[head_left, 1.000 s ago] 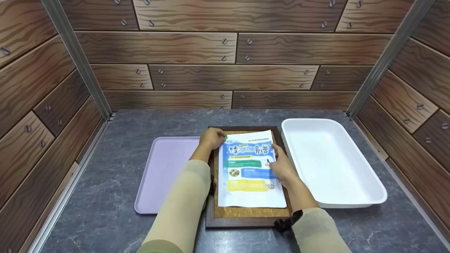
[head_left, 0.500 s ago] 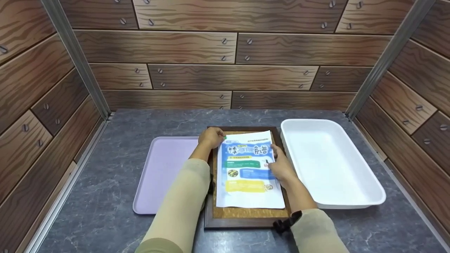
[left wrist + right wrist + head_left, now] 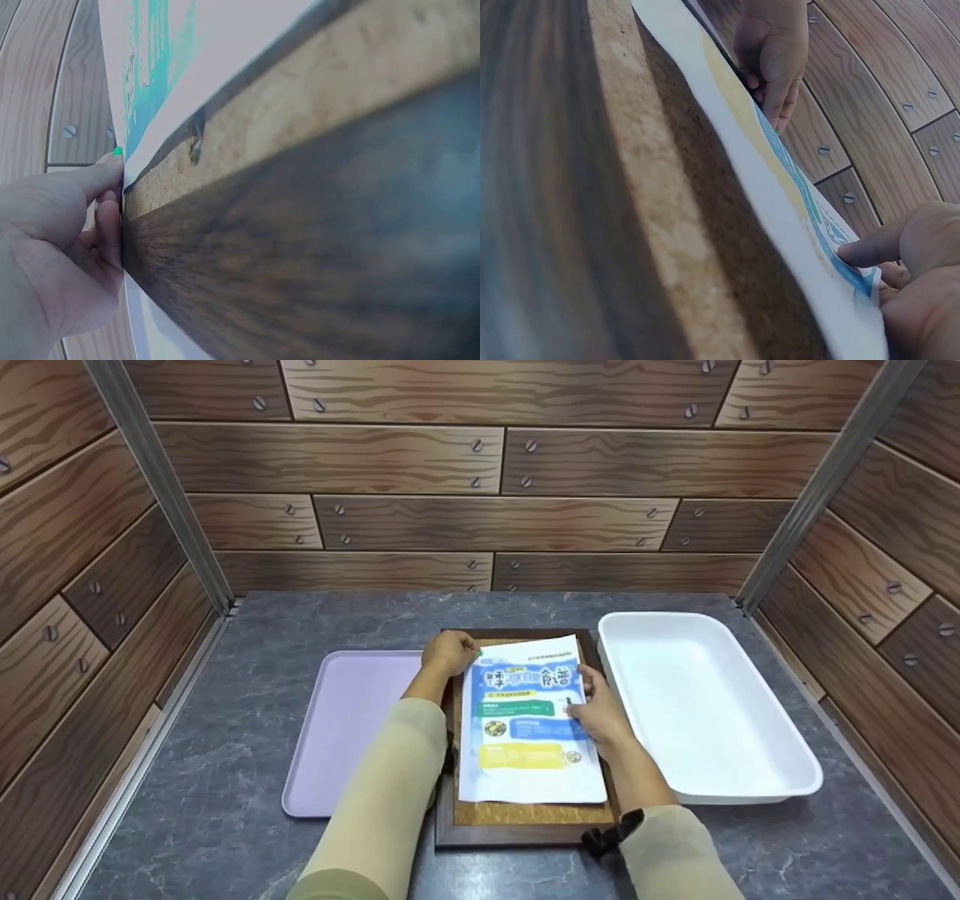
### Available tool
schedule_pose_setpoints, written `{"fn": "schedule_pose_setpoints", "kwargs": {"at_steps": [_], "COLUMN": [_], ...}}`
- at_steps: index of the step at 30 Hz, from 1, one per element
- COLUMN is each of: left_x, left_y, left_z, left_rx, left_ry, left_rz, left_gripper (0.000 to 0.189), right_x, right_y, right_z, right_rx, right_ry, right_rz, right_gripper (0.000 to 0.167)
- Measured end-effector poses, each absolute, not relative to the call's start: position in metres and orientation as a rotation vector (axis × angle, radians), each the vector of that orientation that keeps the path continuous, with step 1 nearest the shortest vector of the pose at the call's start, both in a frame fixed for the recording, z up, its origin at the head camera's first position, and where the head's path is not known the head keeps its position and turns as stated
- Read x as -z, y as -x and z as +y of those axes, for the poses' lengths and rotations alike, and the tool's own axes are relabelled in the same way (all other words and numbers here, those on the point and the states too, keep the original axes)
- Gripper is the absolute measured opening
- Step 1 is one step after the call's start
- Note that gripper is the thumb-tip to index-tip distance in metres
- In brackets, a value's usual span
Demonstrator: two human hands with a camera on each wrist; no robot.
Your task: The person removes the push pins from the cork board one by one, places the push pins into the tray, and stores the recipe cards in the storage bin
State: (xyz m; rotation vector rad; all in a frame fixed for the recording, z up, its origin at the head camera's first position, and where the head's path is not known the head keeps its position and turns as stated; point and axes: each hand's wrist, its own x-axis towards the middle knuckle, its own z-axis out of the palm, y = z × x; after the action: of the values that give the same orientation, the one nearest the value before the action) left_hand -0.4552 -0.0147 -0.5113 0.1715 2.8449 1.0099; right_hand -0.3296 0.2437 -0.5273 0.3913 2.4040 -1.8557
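Observation:
A printed paper poster [image 3: 532, 786] with blue, green and yellow blocks lies over a dark-framed corkboard [image 3: 525, 814] in the head view. At its upper left corner my left hand [image 3: 448, 653] pinches a small green pushpin [image 3: 118, 151], thumb forward and the other fingers curled beneath. My right hand [image 3: 602, 714] grips the poster's right edge, its thumb [image 3: 866, 249] on the printed face and its fingers behind the sheet. In the right wrist view, the poster's near edge stands off the cork and casts a shadow there.
Left of the corkboard lies a flat lilac tray [image 3: 349, 720], partly covered by my left sleeve. A deep white tray [image 3: 712, 705] stands close on the right. Wood-patterned walls [image 3: 420, 461] enclose the grey marbled table [image 3: 217, 750] at the back and both sides.
Both hands keep their places at the poster's left corner and right edge. The whole scene shifts only slightly in the head view.

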Motion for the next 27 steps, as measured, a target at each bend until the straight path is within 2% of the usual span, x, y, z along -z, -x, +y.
{"fn": "schedule_pose_setpoints", "kwargs": {"at_steps": [27], "left_x": [0.5116], "left_y": [0.4571], "left_z": [-0.0175], "left_rx": [-0.996], "left_ry": [-0.207], "left_rz": [2.791], "left_gripper": [0.023], "right_x": [0.5275], "right_y": [0.3297], "right_z": [0.2437], "right_rx": [1.886], "right_ry": [-0.401], "right_rz": [2.385], "right_gripper": [0.089]}}
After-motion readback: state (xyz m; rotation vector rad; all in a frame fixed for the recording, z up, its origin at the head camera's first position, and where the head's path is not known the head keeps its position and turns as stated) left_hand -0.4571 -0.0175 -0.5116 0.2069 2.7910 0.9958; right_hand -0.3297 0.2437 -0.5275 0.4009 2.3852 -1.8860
